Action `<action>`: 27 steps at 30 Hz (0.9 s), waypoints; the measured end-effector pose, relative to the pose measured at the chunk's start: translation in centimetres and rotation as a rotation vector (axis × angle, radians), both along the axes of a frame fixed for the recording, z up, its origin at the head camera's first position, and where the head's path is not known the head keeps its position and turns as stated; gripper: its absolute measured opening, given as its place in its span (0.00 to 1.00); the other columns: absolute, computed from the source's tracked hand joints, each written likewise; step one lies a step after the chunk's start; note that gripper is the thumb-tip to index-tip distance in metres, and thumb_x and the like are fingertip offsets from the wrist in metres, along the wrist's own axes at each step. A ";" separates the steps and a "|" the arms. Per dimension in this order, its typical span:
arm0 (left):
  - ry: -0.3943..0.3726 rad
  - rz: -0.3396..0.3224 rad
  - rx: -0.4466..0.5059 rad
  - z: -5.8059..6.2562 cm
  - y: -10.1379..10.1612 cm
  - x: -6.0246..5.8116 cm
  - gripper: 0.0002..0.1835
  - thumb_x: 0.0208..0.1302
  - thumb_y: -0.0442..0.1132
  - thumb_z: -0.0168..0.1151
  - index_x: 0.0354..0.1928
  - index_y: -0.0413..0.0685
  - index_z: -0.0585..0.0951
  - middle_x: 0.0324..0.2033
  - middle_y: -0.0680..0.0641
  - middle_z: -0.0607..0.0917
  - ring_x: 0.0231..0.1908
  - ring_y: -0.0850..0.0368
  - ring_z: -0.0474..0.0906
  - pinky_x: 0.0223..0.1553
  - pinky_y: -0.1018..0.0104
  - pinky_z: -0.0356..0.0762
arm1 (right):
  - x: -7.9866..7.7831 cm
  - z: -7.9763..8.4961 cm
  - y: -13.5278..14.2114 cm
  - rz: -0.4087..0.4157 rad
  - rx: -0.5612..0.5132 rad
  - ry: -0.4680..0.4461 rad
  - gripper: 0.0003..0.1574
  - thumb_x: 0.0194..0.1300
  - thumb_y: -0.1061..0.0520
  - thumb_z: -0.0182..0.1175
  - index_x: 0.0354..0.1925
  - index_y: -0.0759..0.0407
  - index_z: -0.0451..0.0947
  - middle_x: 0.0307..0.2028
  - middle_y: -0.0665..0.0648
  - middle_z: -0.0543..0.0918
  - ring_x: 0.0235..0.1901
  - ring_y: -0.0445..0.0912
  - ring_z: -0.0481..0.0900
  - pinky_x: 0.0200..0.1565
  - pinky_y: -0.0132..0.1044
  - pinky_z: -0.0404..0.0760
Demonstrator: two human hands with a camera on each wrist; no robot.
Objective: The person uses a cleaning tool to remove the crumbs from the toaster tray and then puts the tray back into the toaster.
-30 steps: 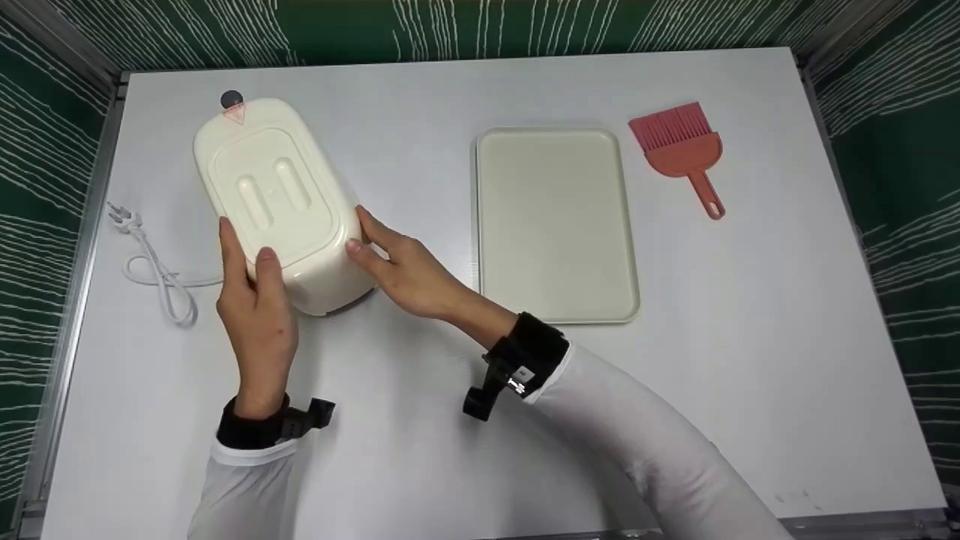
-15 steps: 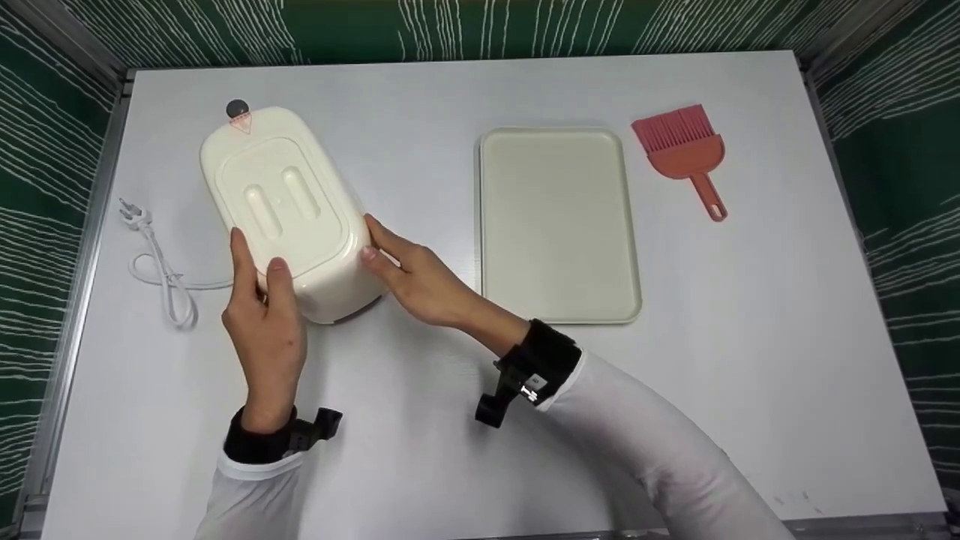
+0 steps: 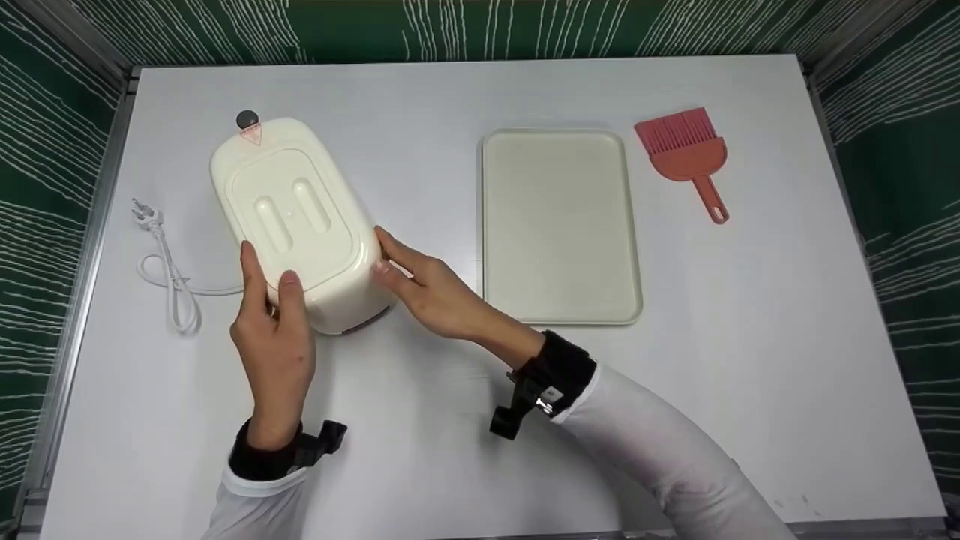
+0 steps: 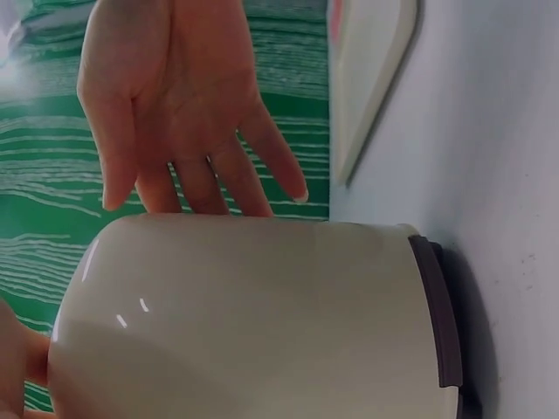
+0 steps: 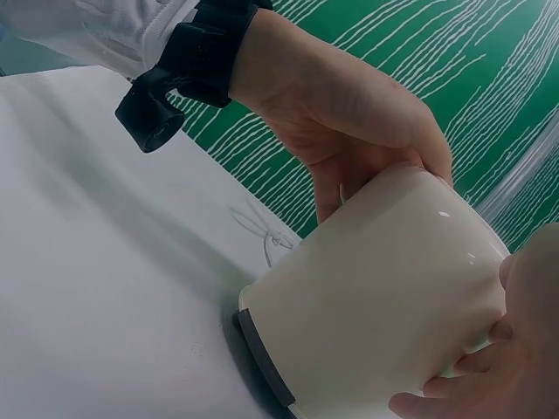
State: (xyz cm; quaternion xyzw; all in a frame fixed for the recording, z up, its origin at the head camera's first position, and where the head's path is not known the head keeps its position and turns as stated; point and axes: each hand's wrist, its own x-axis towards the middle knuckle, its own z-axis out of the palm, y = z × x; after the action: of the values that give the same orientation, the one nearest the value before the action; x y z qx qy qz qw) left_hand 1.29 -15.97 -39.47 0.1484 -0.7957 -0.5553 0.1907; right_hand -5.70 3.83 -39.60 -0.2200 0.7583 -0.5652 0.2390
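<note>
A cream toaster [image 3: 292, 225] with a lid on top stands at the left of the table in the head view, turned at an angle. Two long ridges mark its lid, and a dark round knob [image 3: 247, 119] sticks out at its far end. My left hand [image 3: 276, 360] holds its near left corner, thumb up at the lid's edge. On the near right side, my right hand [image 3: 439, 296] grips it, thumb forward. The left wrist view shows right-hand fingers [image 4: 196, 188] partly hidden behind the toaster. Its dark base edge [image 5: 265, 358] is close over the table.
A white cord with a plug [image 3: 146, 214] lies left of the toaster, tied in a loop. A cream tray [image 3: 559, 225] rests mid-table, and a red brush with dustpan [image 3: 688, 156] lies to its right. Patterned green cloth [image 3: 465, 30] hangs behind the table.
Both hands have brought the toaster toward the person and slightly right. The cord has shifted a little to the right in view; tray and brush stay put.
</note>
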 end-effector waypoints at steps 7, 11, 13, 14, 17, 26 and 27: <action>-0.015 0.013 -0.042 0.0 0.3 0.9 0.33 0.80 0.44 0.55 0.81 0.47 0.59 0.77 0.52 0.64 0.67 0.63 0.72 0.61 0.68 0.74 | 0.7 -0.1 0.4 0.001 0.016 0.006 0.41 0.85 0.40 0.45 0.83 0.55 0.48 0.79 0.53 0.61 0.78 0.38 0.54 0.73 0.33 0.62; -0.010 0.005 -0.034 0.0 0.4 1.2 0.33 0.80 0.44 0.56 0.81 0.47 0.59 0.77 0.52 0.63 0.68 0.62 0.71 0.61 0.67 0.75 | 1.1 -0.2 0.6 -0.005 0.008 -0.014 0.42 0.85 0.39 0.46 0.84 0.55 0.48 0.79 0.52 0.61 0.77 0.38 0.55 0.74 0.36 0.62; -0.006 -0.003 -0.019 0.0 0.4 1.3 0.33 0.80 0.43 0.56 0.81 0.46 0.58 0.78 0.52 0.62 0.69 0.62 0.70 0.62 0.65 0.76 | 1.2 -0.2 0.6 -0.010 -0.006 -0.030 0.42 0.84 0.40 0.47 0.84 0.54 0.48 0.80 0.52 0.60 0.77 0.38 0.55 0.73 0.38 0.64; -0.004 -0.004 -0.015 0.0 0.4 1.3 0.33 0.80 0.42 0.56 0.81 0.46 0.58 0.78 0.51 0.62 0.70 0.62 0.69 0.62 0.65 0.76 | 1.2 -0.2 0.6 -0.012 -0.009 -0.037 0.42 0.84 0.40 0.47 0.84 0.54 0.48 0.80 0.52 0.60 0.77 0.38 0.55 0.73 0.38 0.65; 0.001 -0.003 -0.013 0.0 0.5 1.5 0.33 0.80 0.41 0.55 0.81 0.45 0.58 0.78 0.51 0.62 0.70 0.62 0.68 0.62 0.65 0.75 | 1.4 -0.3 0.5 -0.014 -0.021 -0.058 0.42 0.84 0.40 0.48 0.84 0.52 0.48 0.80 0.52 0.60 0.77 0.37 0.55 0.71 0.38 0.68; 0.008 -0.024 -0.050 0.0 0.6 1.5 0.33 0.80 0.41 0.55 0.81 0.42 0.58 0.79 0.51 0.61 0.74 0.64 0.61 0.65 0.59 0.73 | 2.0 -1.0 0.7 -0.088 -0.062 -0.157 0.41 0.82 0.43 0.55 0.82 0.56 0.55 0.76 0.53 0.67 0.73 0.45 0.67 0.67 0.41 0.74; 0.005 -0.024 -0.060 0.0 0.6 1.6 0.34 0.80 0.41 0.55 0.81 0.42 0.58 0.79 0.50 0.60 0.75 0.64 0.60 0.65 0.59 0.73 | 2.1 -1.3 0.7 -0.105 -0.053 -0.174 0.41 0.81 0.44 0.56 0.81 0.58 0.57 0.76 0.54 0.68 0.73 0.46 0.68 0.67 0.42 0.74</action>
State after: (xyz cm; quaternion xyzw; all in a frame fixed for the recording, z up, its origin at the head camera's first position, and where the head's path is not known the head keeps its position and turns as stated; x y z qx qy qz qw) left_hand 2.85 -15.35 -39.47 0.1319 -0.8134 -0.5337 0.1903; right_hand -3.61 4.48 -40.87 -0.1362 0.7298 -0.6140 0.2680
